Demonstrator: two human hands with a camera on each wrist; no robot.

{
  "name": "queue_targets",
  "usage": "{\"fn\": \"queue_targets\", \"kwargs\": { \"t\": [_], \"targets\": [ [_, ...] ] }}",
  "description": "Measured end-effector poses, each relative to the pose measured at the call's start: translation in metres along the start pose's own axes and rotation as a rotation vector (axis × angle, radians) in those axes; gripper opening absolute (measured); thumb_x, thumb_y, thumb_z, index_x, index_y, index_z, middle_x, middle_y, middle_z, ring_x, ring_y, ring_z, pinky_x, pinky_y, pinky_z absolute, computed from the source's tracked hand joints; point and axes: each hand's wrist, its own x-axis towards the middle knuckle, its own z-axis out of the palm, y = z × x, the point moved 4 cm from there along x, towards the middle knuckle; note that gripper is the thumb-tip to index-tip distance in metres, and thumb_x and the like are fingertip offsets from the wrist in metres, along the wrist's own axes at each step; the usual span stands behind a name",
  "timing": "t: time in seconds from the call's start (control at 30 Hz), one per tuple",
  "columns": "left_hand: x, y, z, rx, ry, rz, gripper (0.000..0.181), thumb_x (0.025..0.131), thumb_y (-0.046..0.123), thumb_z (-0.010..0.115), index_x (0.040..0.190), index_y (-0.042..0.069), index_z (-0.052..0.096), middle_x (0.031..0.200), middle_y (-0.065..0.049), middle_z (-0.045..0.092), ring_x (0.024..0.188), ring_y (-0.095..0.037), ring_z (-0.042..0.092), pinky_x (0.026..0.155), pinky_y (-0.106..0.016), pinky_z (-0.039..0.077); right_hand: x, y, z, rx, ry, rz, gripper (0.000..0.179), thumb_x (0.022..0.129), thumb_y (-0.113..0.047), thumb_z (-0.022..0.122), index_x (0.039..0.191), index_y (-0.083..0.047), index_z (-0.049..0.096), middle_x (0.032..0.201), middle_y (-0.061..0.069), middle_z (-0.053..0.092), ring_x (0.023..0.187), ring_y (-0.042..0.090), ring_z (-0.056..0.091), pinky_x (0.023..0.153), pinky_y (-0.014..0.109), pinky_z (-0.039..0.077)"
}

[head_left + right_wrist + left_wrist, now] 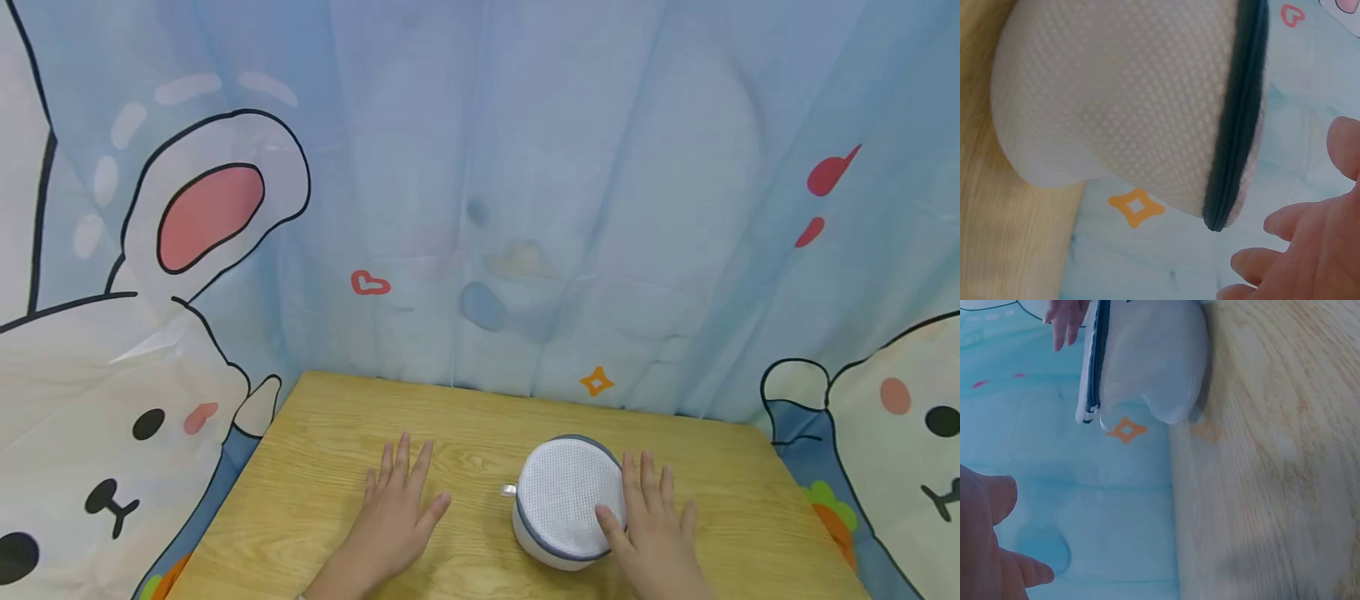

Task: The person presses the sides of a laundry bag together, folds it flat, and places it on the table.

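"What is the surface made of?"

"It's a table (465,425) with a yellowish-brown wood look, the grain running in fine lines and wavy rings. Its top is flat, and the far edge runs almost straight."

"And what lies on it?"

"A round white bag (570,500), right of the middle. It stands upright, its flat mesh top facing up."

"Any other colour on it?"

"A dark blue zip (1239,112) circles the upper rim, and a small pale tab (508,491) sticks out on the left."
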Motion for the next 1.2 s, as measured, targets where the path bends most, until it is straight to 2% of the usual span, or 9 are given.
{"fn": "queue_targets", "kwargs": {
  "t": [0.27,0.53,0.7,0.8,0.9,0.93,0.97,1.1,1.2],
  "targets": [
    [0.014,0.008,-0.002,-0.126,-0.012,0.013,0.084,0.111,0.068,0.030,0.174,0.014,0.019,0.179,-0.026,0.005,0.164,-0.056,0.008,0.119,-0.085,0.021,0.009,0.003,-0.008,0.100,-0.025,-0.039,0.083,0.115,-0.045,0.046,0.172,-0.002,0.005,0.176,0.036,0.001,0.157,0.070,0.000,0.109,0.095,0.006],
    [0.027,0.020,-0.002,-0.364,-0.096,-0.006,0.090,0.108,0.073,0.032,0.175,0.017,0.009,0.181,-0.017,0.002,0.167,-0.045,0.005,0.123,-0.079,0.021,0.018,0.008,-0.011,0.202,-0.084,-0.024,0.081,0.116,-0.046,0.042,0.173,-0.006,0.000,0.179,0.030,-0.003,0.160,0.064,-0.005,0.113,0.092,0.003],
    [0.036,0.028,-0.001,-0.407,-0.093,0.010,0.086,0.110,0.069,0.033,0.174,0.015,0.015,0.181,-0.016,0.011,0.167,-0.042,0.014,0.128,-0.073,0.019,0.021,0.010,-0.013,0.269,-0.083,-0.042,0.079,0.117,-0.042,0.042,0.173,-0.005,0.001,0.179,0.028,-0.003,0.161,0.062,-0.005,0.117,0.088,0.000],
    [0.041,0.031,0.002,-0.465,-0.124,0.004,0.082,0.111,0.067,0.032,0.174,0.015,0.020,0.179,-0.016,0.019,0.166,-0.042,0.021,0.130,-0.069,0.021,0.022,0.009,-0.014,0.307,-0.075,-0.056,0.077,0.117,-0.041,0.042,0.173,-0.006,0.002,0.180,0.026,0.000,0.163,0.058,0.000,0.131,0.068,-0.003],
    [0.047,0.036,0.005,-0.553,-0.176,-0.022,0.077,0.112,0.066,0.032,0.173,0.019,0.025,0.177,-0.014,0.028,0.163,-0.043,0.030,0.129,-0.068,0.026,0.024,0.009,-0.017,0.346,-0.091,-0.039,0.075,0.118,-0.042,0.040,0.174,-0.011,0.002,0.181,0.023,0.002,0.164,0.055,0.007,0.135,0.039,-0.004],
    [0.049,0.038,0.006,-0.586,-0.190,-0.028,0.076,0.112,0.065,0.032,0.172,0.019,0.026,0.177,-0.014,0.031,0.162,-0.044,0.032,0.128,-0.068,0.028,0.025,0.009,-0.018,0.354,-0.096,-0.032,0.074,0.118,-0.043,0.039,0.174,-0.012,0.003,0.181,0.022,0.004,0.164,0.055,0.009,0.135,0.037,-0.002],
    [0.052,0.040,0.007,-0.616,-0.201,-0.030,0.075,0.113,0.064,0.033,0.172,0.018,0.028,0.176,-0.015,0.033,0.161,-0.045,0.034,0.128,-0.068,0.029,0.027,0.009,-0.019,0.359,-0.098,-0.028,0.073,0.118,-0.043,0.039,0.174,-0.012,0.003,0.181,0.023,0.006,0.164,0.055,0.012,0.135,0.037,0.000],
    [0.062,0.047,0.011,-0.742,-0.222,-0.034,0.068,0.115,0.054,0.038,0.168,0.012,0.036,0.172,-0.020,0.039,0.158,-0.046,0.040,0.124,-0.067,0.037,0.034,0.009,-0.022,0.347,-0.091,-0.021,0.071,0.118,-0.042,0.039,0.174,-0.011,0.008,0.178,0.027,0.015,0.159,0.060,0.021,0.127,0.071,0.021],
    [0.068,0.050,0.016,-0.847,-0.244,-0.068,0.062,0.116,0.047,0.042,0.165,0.009,0.043,0.169,-0.022,0.043,0.155,-0.046,0.044,0.120,-0.064,0.044,0.038,0.011,-0.022,0.331,-0.080,-0.012,0.072,0.117,-0.042,0.041,0.173,-0.007,0.012,0.176,0.028,0.021,0.156,0.061,0.027,0.120,0.077,0.030]
  ]
}}
